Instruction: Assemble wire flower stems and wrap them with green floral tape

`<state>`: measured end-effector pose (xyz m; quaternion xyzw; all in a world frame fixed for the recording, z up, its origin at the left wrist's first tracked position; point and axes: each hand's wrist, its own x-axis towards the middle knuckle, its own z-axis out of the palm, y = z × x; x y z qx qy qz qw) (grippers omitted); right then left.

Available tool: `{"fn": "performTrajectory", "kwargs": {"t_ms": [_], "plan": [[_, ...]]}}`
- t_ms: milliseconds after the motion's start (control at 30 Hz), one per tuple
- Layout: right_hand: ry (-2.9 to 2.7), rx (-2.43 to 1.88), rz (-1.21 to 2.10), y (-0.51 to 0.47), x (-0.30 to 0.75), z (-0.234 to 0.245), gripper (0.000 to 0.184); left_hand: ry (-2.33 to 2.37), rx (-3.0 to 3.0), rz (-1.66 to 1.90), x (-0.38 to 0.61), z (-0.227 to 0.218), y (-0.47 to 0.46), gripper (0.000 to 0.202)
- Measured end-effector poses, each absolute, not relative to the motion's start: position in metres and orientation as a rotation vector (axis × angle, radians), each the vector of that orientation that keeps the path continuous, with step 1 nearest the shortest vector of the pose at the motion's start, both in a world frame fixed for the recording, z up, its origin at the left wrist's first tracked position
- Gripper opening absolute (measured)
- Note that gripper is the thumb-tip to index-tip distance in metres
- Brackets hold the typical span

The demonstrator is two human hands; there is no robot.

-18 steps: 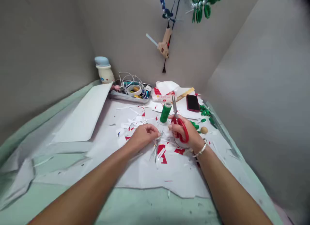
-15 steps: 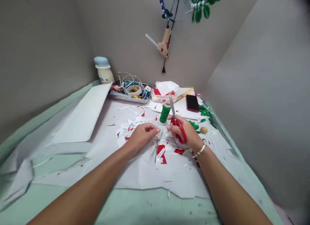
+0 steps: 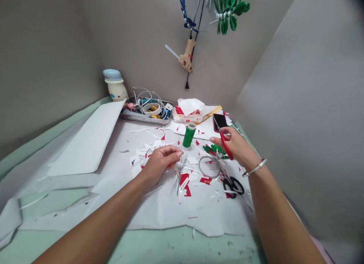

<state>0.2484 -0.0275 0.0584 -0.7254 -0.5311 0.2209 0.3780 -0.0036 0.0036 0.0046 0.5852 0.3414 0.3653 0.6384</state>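
Note:
My right hand [image 3: 236, 142] is shut on the red handle of a pair of scissors [image 3: 226, 144], whose blades point up towards a black smartphone [image 3: 220, 122]. My left hand [image 3: 160, 163] rests with curled fingers just above a bundle of thin silver wires [image 3: 179, 175], and nothing shows in its grip. A green thread spool [image 3: 189, 135] stands upright beyond my left fingertips. Below my right hand lie a thin wire ring [image 3: 209, 166] and black-handled scissors [image 3: 232, 187]. Green leaf-shaped pieces [image 3: 214, 150] lie beneath my right palm.
Red and white paper scraps [image 3: 184, 184] litter the white paper sheet [image 3: 210, 214]. At the back stand a metal tray of cables and tape [image 3: 145, 118], a tissue pack [image 3: 187, 114] and a ceramic jar [image 3: 115, 86]. A glue gun [image 3: 186, 58] hangs on the wall.
My right hand has moved up and to the right with the red-handled scissors, uncovering the wire ring and black-handled scissors. My left hand has barely moved, and the view has shifted slightly.

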Motion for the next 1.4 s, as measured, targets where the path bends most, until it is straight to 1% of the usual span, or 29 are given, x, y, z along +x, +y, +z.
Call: {"fn": "performTrajectory", "kwargs": {"t_ms": [133,200,233,400,567,667,800,967,1133,1200,1333,1400], "plan": [[-1.647,-2.270,0.288,-0.003,0.286,0.062,0.056,0.786,1.345,0.849,-0.005,0.003,0.004,0.024],[-1.815,-2.364,0.121,0.013,0.291,0.060,0.047,0.793,1.345,0.853,-0.005,0.003,0.005,0.024],[-1.839,-2.377,0.087,0.021,0.291,0.058,0.044,0.798,1.344,0.854,-0.005,0.003,0.005,0.025],[-1.957,-2.399,0.048,0.056,0.283,0.040,0.036,0.836,1.341,0.852,-0.005,0.004,0.004,0.023],[-1.974,-2.420,0.000,0.080,0.285,0.022,0.042,0.849,1.330,0.853,-0.005,0.005,0.003,0.023],[-1.972,-2.419,-0.005,0.088,0.287,0.016,0.046,0.848,1.324,0.854,-0.005,0.005,0.003,0.023],[-1.976,-2.417,-0.007,0.088,0.283,0.013,0.041,0.822,1.295,0.864,-0.004,0.006,0.003,0.020],[-1.921,-2.358,-0.062,0.060,0.268,0.024,0.038,0.816,1.271,0.891,-0.005,0.007,0.002,0.019],[-1.991,-2.248,0.165,0.010,0.253,0.035,0.014,0.816,1.277,0.920,-0.005,0.006,0.002,0.017],[-2.017,-2.206,0.272,-0.006,0.248,0.036,0.008,0.823,1.283,0.929,-0.004,0.005,0.002,0.016],[-2.039,-2.157,0.336,-0.024,0.238,0.030,0.008,0.840,1.271,0.938,-0.003,0.005,0.002,0.015],[-2.038,-2.151,0.312,-0.026,0.232,0.024,0.014,0.830,1.271,0.932,-0.003,0.005,0.002,0.014]]}}
